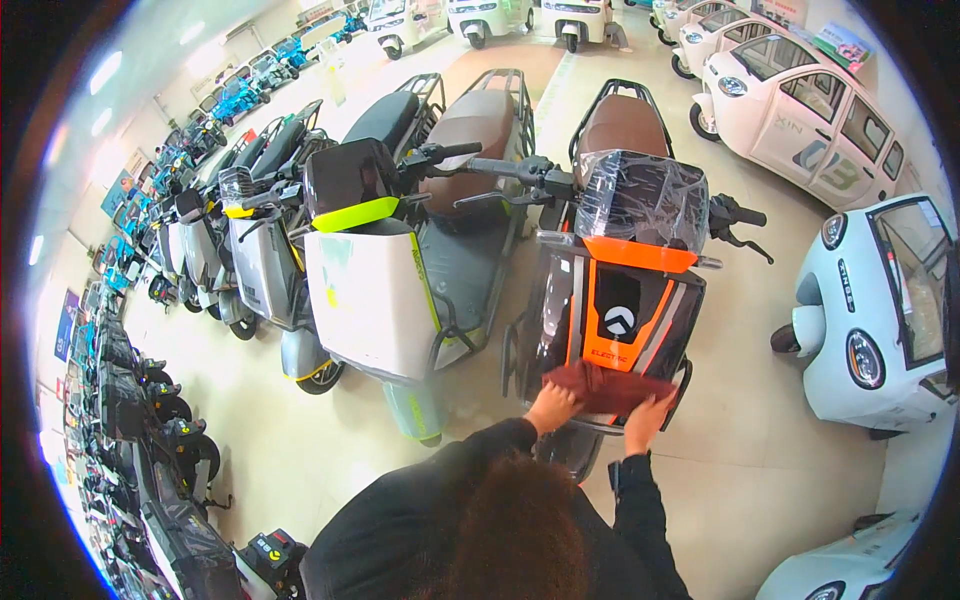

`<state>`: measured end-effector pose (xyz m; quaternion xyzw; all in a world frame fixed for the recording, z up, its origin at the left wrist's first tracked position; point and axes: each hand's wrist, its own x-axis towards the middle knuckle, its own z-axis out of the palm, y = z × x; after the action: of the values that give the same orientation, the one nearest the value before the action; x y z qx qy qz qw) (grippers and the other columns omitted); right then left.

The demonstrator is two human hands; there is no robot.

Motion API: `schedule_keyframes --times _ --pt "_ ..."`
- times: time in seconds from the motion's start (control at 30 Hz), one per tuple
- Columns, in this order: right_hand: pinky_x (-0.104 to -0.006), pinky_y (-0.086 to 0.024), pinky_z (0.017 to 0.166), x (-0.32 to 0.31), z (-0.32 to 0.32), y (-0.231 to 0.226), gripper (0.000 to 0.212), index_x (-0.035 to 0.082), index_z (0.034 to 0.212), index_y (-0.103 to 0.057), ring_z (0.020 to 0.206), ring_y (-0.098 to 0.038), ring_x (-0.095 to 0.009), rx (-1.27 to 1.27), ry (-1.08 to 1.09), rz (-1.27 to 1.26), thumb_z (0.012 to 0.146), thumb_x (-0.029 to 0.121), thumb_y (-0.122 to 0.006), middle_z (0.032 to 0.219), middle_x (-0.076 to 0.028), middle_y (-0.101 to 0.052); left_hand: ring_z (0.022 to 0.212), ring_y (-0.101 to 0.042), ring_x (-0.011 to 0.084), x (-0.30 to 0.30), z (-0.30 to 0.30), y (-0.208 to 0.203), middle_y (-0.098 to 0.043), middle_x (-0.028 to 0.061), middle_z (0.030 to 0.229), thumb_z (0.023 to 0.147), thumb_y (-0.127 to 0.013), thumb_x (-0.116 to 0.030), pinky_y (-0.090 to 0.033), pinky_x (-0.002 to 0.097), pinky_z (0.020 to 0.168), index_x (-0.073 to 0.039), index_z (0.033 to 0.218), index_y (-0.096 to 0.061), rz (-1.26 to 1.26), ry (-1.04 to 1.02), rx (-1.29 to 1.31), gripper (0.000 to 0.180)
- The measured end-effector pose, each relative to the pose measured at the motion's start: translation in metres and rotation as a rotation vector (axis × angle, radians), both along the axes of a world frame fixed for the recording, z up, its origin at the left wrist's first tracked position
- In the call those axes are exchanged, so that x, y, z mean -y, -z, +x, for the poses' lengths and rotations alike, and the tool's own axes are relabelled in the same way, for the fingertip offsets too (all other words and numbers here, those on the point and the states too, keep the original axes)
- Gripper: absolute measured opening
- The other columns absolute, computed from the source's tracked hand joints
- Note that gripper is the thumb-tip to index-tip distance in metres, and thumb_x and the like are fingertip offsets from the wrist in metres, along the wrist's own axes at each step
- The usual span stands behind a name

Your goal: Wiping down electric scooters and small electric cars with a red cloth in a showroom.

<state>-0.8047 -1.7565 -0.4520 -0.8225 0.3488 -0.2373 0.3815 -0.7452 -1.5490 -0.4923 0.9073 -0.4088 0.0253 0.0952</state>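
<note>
A dark red cloth [610, 389] is stretched across the lower front of an orange and black electric scooter [650, 330]. My left hand [552, 407] grips the cloth's left end, its fingers closed. At the other end my right hand [646, 424] pinches the cloth, with a dark band on that wrist. The cloth lies against the front panel, just under the round white emblem [619, 320]. Clear plastic film [645, 200] wraps the scooter's dark windshield above. Part of the front wheel [568, 452] shows below the cloth, between my arms.
Close on the left stands a white and green scooter [365, 295], its handlebar near the orange one's. More scooters [265, 265] line up beyond it. White enclosed vehicles [865, 310] stand along the right. Dark scooters [150, 450] fill the lower left. Pale tiled floor [770, 420] runs between them.
</note>
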Motion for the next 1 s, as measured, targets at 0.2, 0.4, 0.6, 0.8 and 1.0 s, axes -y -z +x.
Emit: schedule_keyframes --times 0.2,0.4,0.6,0.8,1.0 --pt "-0.0466 -0.036 0.1 -0.043 -0.146 0.122 0.056 -0.007 0.138 -0.028 0.119 -0.043 -0.046 -0.437 -0.087 0.16 0.093 0.019 -0.046 0.129 -0.034 -0.043 0.092 -0.059 0.0236 -0.036 -0.028 0.008 -0.062 0.0064 0.091 0.092 -0.05 -0.036 -0.041 0.0401 0.087 -0.008 0.099 -0.063 0.044 0.284 0.041 0.031" --pt "-0.0432 -0.03 0.108 -0.058 -0.179 0.09 0.06 -0.004 0.143 -0.023 0.13 -0.034 -0.043 -0.303 -0.301 -0.01 0.091 0.011 -0.05 0.14 -0.03 -0.034 0.087 -0.059 0.0257 -0.029 -0.001 -0.014 -0.063 0.0085 0.085 0.09 -0.052 -0.033 -0.042 0.0395 0.082 -0.01 0.09 -0.062 -0.185 0.091 0.101 0.025" --pt "-0.0412 -0.024 0.111 -0.039 -0.059 -0.046 0.058 0.0 0.145 -0.024 0.136 -0.029 -0.038 0.056 -0.211 -0.074 0.092 0.006 -0.048 0.146 -0.025 -0.031 0.089 -0.057 0.0392 0.018 0.083 -0.107 -0.062 0.0231 0.092 0.089 -0.053 -0.031 -0.04 0.0504 0.085 0.002 0.091 -0.059 -0.473 -0.34 0.137 0.034" --pt "-0.0383 -0.021 0.112 -0.033 0.1 -0.162 0.055 -0.002 0.144 -0.026 0.138 -0.026 -0.034 0.354 -0.203 -0.156 0.095 0.013 -0.047 0.148 -0.022 -0.029 0.101 -0.051 0.0437 0.025 0.166 -0.182 -0.053 0.0306 0.107 0.09 -0.052 -0.026 -0.038 0.0508 0.091 0.009 0.108 -0.052 -0.651 -0.713 0.143 0.039" --pt "-0.0508 -0.018 0.112 -0.042 0.19 -0.161 0.063 -0.006 0.144 -0.015 0.132 -0.025 -0.049 0.188 0.149 -0.37 0.096 0.023 -0.042 0.145 -0.03 -0.025 0.105 -0.048 0.0473 0.033 0.164 -0.165 -0.052 0.0347 0.109 0.091 -0.049 -0.029 -0.037 0.0513 0.093 0.014 0.105 -0.052 -0.603 -0.621 0.007 0.045"
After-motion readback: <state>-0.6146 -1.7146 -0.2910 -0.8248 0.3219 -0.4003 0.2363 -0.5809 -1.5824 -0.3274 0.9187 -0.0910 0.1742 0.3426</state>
